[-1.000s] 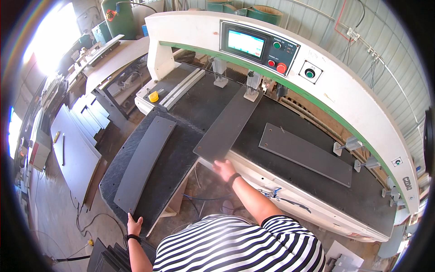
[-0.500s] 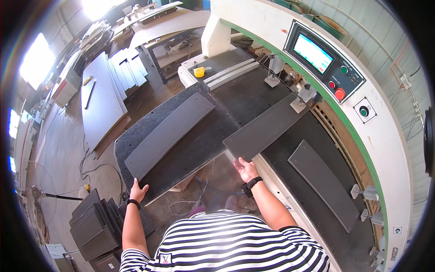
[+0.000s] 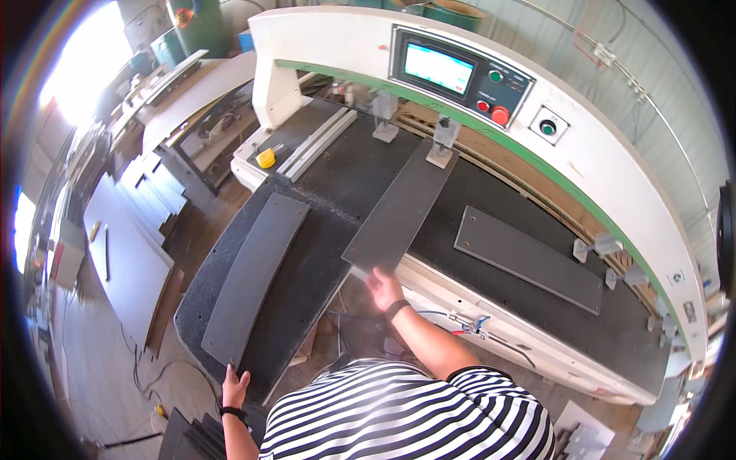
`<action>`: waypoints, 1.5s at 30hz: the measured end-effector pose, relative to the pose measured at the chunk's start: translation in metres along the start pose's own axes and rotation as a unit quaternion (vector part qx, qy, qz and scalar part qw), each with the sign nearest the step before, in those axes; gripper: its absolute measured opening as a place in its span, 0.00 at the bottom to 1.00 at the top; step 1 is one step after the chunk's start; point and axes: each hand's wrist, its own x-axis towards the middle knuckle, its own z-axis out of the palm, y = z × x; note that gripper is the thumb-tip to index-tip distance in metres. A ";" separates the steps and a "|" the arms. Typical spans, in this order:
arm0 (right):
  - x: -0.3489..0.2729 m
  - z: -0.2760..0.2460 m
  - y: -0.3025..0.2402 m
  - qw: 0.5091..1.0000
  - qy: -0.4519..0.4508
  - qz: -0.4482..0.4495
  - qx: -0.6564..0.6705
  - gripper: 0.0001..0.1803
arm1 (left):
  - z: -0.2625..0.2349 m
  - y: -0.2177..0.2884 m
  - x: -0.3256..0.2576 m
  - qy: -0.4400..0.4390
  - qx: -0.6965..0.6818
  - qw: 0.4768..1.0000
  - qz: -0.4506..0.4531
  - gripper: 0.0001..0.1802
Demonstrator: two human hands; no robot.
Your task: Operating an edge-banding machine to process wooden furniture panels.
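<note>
Three long dark grey boards with small holes near their ends lie on a black machine table. My left hand [image 3: 234, 386] touches the near end of the left board [image 3: 259, 272], thumb spread away from the fingers. My right hand [image 3: 382, 291] grips the near edge of the middle board [image 3: 402, 211], thumb at its top face and fingers at the edge, partly hidden. The far end of that board lies beneath a metal clamp foot [image 3: 441, 152]. A third board [image 3: 529, 257] rests to the right, apart from both hands.
A white machine arch [image 3: 598, 126] with a screen [image 3: 438, 69] and buttons spans the far side. A yellow tape measure [image 3: 266, 158] sits by a metal rail [image 3: 318, 144]. Pale panels [image 3: 126, 261] are stacked left; dark panels [image 3: 192, 437] stand near my left arm.
The view has turned to the right, bringing the table's right end into sight. Both hands stay at the near ends of the same two boards.
</note>
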 end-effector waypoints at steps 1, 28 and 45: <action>0.001 0.004 0.005 1.000 0.001 0.005 0.016 0.14 | -0.002 0.000 0.000 -0.011 -0.015 1.000 -0.001 0.40; -0.320 -0.008 -0.244 0.936 -0.024 -0.230 -0.266 0.16 | 0.315 0.271 0.190 -0.349 -0.569 0.724 -0.175 0.23; 0.056 0.088 -0.231 0.482 -0.059 -0.253 -0.836 0.36 | 0.121 0.200 0.010 -0.274 -0.334 0.874 -0.222 0.23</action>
